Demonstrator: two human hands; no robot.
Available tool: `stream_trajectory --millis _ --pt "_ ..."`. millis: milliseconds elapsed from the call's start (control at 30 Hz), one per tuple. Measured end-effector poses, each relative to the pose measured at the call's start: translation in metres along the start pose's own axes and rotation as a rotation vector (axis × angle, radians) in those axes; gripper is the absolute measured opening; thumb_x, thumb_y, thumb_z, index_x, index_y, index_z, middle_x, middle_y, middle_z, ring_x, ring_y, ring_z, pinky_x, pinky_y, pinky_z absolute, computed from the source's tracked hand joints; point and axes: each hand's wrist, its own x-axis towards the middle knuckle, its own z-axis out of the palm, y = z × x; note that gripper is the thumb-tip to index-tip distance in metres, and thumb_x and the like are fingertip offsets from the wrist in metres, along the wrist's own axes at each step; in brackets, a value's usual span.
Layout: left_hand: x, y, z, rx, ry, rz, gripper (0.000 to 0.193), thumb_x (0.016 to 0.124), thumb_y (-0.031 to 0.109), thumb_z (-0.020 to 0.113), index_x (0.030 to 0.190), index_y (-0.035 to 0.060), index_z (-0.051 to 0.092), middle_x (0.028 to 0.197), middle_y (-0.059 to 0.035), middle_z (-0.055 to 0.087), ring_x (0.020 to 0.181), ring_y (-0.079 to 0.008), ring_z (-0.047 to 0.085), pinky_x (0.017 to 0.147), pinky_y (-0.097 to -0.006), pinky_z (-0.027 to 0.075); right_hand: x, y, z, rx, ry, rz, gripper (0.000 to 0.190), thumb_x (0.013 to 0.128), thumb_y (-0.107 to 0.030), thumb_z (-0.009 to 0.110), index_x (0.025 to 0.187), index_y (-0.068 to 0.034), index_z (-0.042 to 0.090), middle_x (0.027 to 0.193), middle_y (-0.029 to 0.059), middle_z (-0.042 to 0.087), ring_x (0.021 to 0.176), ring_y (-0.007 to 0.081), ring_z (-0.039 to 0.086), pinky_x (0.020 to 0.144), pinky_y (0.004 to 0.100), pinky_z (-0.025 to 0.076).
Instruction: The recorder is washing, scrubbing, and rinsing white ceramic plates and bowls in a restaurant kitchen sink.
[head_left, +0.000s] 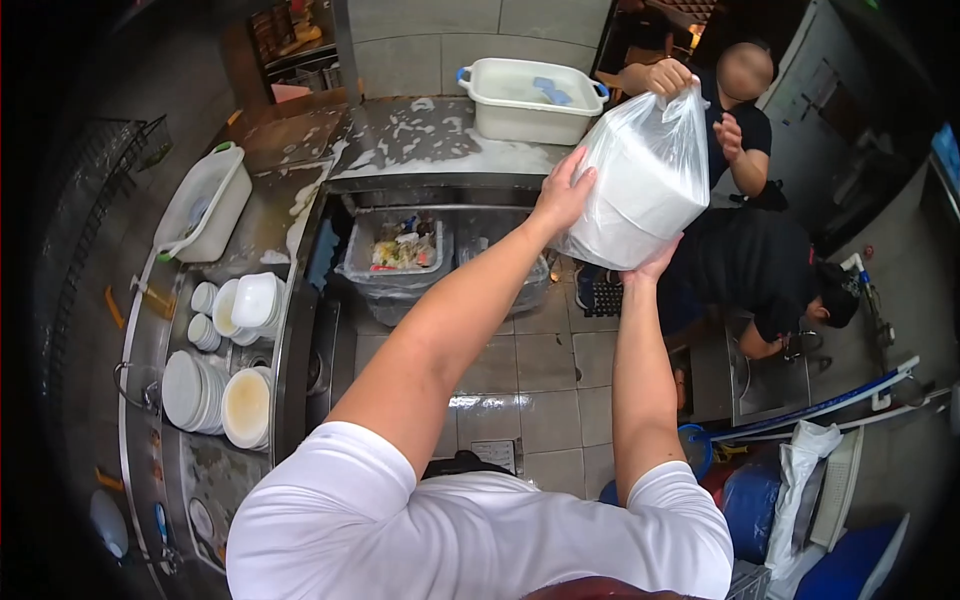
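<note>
A clear plastic bag (645, 187) with a bulky white block inside is held up in front of me at arm's length. My left hand (564, 193) presses against its left side, fingers spread along the film. Under the lower right corner, my right hand (651, 264) supports it from below, partly hidden by the bag. A co-worker's hand (670, 77) grips the gathered top of the same bag. That person's other hand (727, 137) is raised beside it, apart from the bag.
A white tub (536, 124) of water stands on the foamy steel counter (409, 142). Below is a lined food-waste bin (397, 277). Stacked dishes (193, 390) fill a sink at left. At right, another person (750, 262) bends over a sink (772, 382). Blue-and-white poles (817, 409) slant nearby.
</note>
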Motion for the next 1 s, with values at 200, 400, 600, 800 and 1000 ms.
stream_trajectory --millis 200,400,600,800,1000 --pt "0.001 0.002 0.009 0.048 -0.069 0.049 0.064 0.095 0.035 0.061 0.150 0.0109 0.038 0.148 -0.0221 0.045 0.137 -0.0343 0.043 0.113 -0.0387 0.033 -0.001 -0.009 0.003 0.055 0.021 0.008 0.077 0.094 -0.068 0.039 0.147 -0.012 0.041 0.147 0.0090 0.047 0.131 0.0339 0.048 0.109 0.0485 0.040" --pt "-0.010 0.003 0.005 0.113 -0.033 -0.002 0.071 0.091 0.040 0.065 0.151 0.0114 0.038 0.149 -0.0223 0.043 0.137 -0.0361 0.042 0.113 -0.0403 0.033 0.001 -0.002 -0.009 0.036 0.029 0.022 0.072 0.095 -0.063 0.041 0.144 -0.011 0.045 0.144 0.0101 0.051 0.129 0.0334 0.051 0.107 0.0469 0.043" --pt "-0.024 0.018 0.000 0.188 -0.030 0.027 0.079 0.088 0.046 0.067 0.150 0.0097 0.036 0.149 -0.0213 0.040 0.138 -0.0379 0.037 0.116 -0.0439 0.026 -0.014 0.003 -0.001 0.040 0.041 0.013 0.072 0.096 -0.063 0.040 0.145 -0.010 0.044 0.144 0.0102 0.051 0.128 0.0328 0.051 0.107 0.0470 0.043" --pt "-0.021 0.033 0.003 0.252 -0.075 0.017 0.088 0.083 0.053 0.069 0.153 0.0135 0.032 0.151 -0.0244 0.034 0.138 -0.0441 0.032 0.116 -0.0471 0.025 -0.020 -0.004 0.003 0.041 0.022 -0.029 0.072 0.097 -0.063 0.039 0.145 -0.010 0.043 0.144 0.0101 0.051 0.128 0.0321 0.052 0.107 0.0458 0.043" --pt "-0.022 0.031 0.006 0.253 -0.080 0.003 0.090 0.082 0.055 0.070 0.153 0.0139 0.032 0.151 -0.0256 0.034 0.138 -0.0458 0.031 0.116 -0.0479 0.024 -0.020 -0.012 0.003 -0.030 0.029 -0.005 0.072 0.098 -0.063 0.035 0.146 -0.010 0.043 0.144 0.0103 0.051 0.127 0.0312 0.053 0.107 0.0445 0.043"
